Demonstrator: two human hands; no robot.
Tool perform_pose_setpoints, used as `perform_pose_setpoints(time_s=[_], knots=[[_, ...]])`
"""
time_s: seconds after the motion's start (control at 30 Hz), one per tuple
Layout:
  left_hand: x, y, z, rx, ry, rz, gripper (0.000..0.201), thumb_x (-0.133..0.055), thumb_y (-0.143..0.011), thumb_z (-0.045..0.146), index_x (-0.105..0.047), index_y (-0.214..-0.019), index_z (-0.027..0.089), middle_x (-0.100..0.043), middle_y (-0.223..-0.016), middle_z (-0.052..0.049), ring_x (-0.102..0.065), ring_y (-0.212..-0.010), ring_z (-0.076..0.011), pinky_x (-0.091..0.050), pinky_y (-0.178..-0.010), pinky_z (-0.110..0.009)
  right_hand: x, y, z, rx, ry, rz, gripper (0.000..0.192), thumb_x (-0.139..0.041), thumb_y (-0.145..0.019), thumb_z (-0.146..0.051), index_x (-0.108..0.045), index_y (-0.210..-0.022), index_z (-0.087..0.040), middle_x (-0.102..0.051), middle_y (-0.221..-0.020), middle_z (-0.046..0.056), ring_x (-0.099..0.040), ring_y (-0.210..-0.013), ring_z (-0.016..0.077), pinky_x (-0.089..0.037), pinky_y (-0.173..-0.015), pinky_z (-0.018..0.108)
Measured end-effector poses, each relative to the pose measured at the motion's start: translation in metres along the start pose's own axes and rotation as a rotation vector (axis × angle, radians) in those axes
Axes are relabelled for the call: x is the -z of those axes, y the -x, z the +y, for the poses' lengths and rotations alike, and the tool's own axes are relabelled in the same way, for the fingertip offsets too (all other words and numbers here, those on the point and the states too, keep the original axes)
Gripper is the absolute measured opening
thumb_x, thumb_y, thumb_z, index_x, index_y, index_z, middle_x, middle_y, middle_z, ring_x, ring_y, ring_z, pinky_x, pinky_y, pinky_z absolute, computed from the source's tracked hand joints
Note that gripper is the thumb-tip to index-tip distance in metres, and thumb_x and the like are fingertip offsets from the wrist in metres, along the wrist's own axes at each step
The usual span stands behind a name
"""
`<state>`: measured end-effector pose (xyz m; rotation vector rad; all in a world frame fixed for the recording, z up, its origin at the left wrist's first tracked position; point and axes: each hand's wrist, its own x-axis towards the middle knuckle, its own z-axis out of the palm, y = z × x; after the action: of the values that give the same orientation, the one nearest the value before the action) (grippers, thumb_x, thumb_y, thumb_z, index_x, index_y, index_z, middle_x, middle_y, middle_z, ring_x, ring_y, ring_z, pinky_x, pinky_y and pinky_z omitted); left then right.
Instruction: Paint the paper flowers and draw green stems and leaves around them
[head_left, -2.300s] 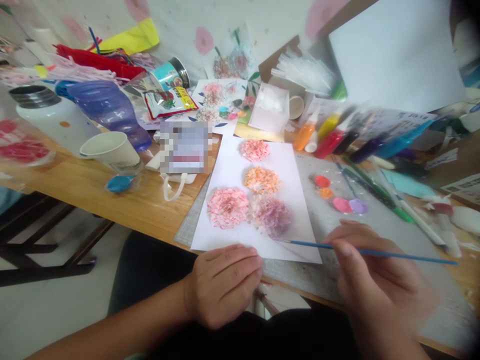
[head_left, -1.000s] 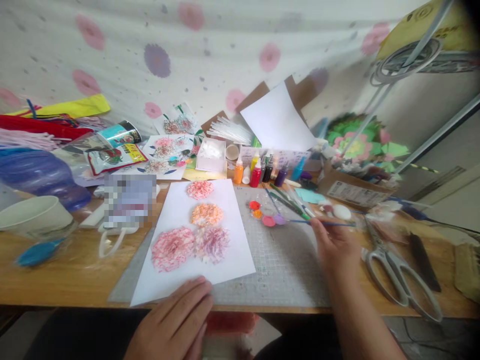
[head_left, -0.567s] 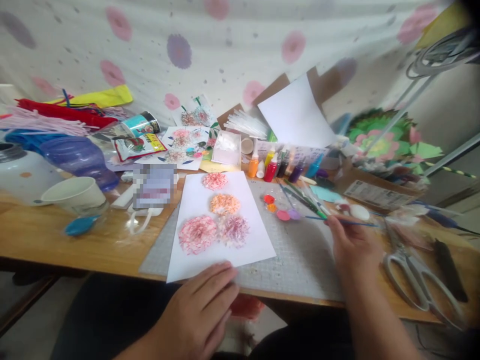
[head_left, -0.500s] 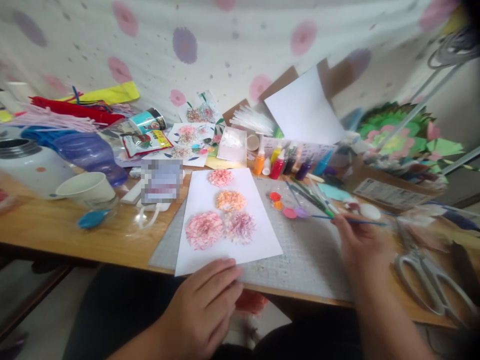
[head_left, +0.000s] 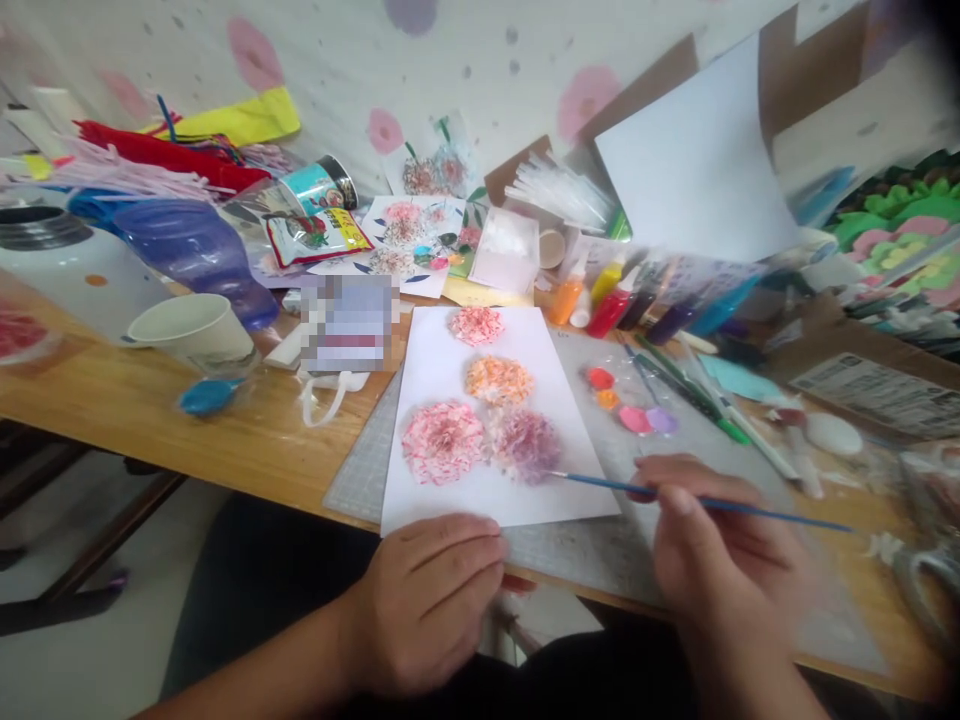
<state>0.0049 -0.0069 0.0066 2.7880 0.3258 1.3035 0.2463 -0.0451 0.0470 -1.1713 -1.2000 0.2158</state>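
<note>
A thin blue paintbrush (head_left: 611, 484) is pinched in my right hand (head_left: 724, 550), its tip at the edge of a purple textured flower (head_left: 525, 445). That flower is on a white sheet of paper (head_left: 442, 345), along with a pink one (head_left: 444, 442), an orange one (head_left: 500, 380) and a red-pink one (head_left: 478, 325). My left hand (head_left: 431, 600) lies with its fingers stretched out over the sheet's near edge. Dabs of red, orange, pink and purple paint (head_left: 634, 418) sit on clear plastic just beyond my right hand.
A grey cutting mat (head_left: 360, 460) lies under the sheet. Paint bottles (head_left: 609, 308) stand behind it, with pens (head_left: 697, 395) to their right. To the left are a paper cup (head_left: 184, 335) and a blue lump in plastic (head_left: 208, 396). Scissors (head_left: 930, 590) lie at the far right.
My right hand has brought the brush left from beside the paint dabs to the purple flower. My left hand stays at the paper's near edge. The camera view has shifted.
</note>
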Motion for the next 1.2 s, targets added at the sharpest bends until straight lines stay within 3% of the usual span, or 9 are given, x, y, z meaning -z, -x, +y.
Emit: perform_pose_setpoints(time_s=[0.1,0.2,0.47,0.7,0.9,1.2], knots=[[0.002,0.0,-0.002,-0.022,-0.006,0.001,0.027,-0.051,-0.075,0.009,-0.07,-0.094,0.003,-0.075,-0.099,-0.013,-0.068,-0.103,-0.0245,-0.059,-0.093,-0.035,-0.007,0.005,-0.003,0.101,0.04,-0.125,0.014,-0.064,-0.081,-0.01,-0.068,-0.087,-0.022,-0.068,-0.08,0.0,-0.064,-0.09,0.0212,-0.049,-0.082,0.04],[0.003,0.0,-0.002,-0.035,-0.013,-0.04,0.025,-0.053,-0.076,0.009,-0.071,-0.093,0.004,-0.075,-0.101,-0.013,-0.068,-0.104,-0.0251,-0.059,-0.094,-0.036,-0.008,0.003,-0.004,0.121,0.125,-0.164,0.015,-0.064,-0.081,-0.01,-0.068,-0.086,-0.023,-0.068,-0.08,0.0,-0.063,-0.089,0.0209,-0.048,-0.083,0.041],[-0.001,0.008,0.0,-0.018,-0.035,-0.041,0.023,-0.059,-0.074,0.009,-0.071,-0.094,0.005,-0.074,-0.106,-0.014,-0.063,-0.114,-0.0278,-0.058,-0.097,-0.039,-0.004,-0.001,-0.006,0.122,0.165,-0.198,0.01,-0.066,-0.082,-0.013,-0.068,-0.087,-0.021,-0.068,-0.081,0.0,-0.063,-0.086,0.0186,-0.047,-0.084,0.038],[0.001,0.003,0.002,0.001,-0.025,-0.024,0.019,-0.059,-0.077,0.008,-0.072,-0.09,0.005,-0.075,-0.101,-0.013,-0.066,-0.109,-0.0263,-0.059,-0.094,-0.037,-0.004,0.0,-0.006,0.08,0.102,-0.144,0.011,-0.064,-0.082,-0.01,-0.068,-0.084,-0.02,-0.067,-0.079,0.0,-0.064,-0.088,0.018,-0.046,-0.082,0.036],[-0.002,0.005,0.003,0.011,-0.033,-0.01,0.021,-0.061,-0.074,0.007,-0.072,-0.091,0.003,-0.074,-0.103,-0.014,-0.064,-0.112,-0.0278,-0.058,-0.095,-0.038,-0.004,-0.006,-0.007,0.152,0.128,-0.254,0.019,-0.063,-0.081,-0.005,-0.067,-0.092,-0.02,-0.067,-0.081,-0.002,-0.063,-0.084,0.0121,-0.047,-0.078,0.027],[-0.003,0.005,0.003,0.011,-0.043,-0.002,0.02,-0.059,-0.074,0.007,-0.072,-0.09,0.004,-0.075,-0.102,-0.014,-0.064,-0.113,-0.0272,-0.059,-0.095,-0.038,-0.003,-0.004,-0.008,0.16,0.144,-0.242,0.019,-0.063,-0.081,-0.006,-0.066,-0.093,-0.02,-0.067,-0.084,-0.002,-0.063,-0.091,0.0114,-0.047,-0.082,0.026]])
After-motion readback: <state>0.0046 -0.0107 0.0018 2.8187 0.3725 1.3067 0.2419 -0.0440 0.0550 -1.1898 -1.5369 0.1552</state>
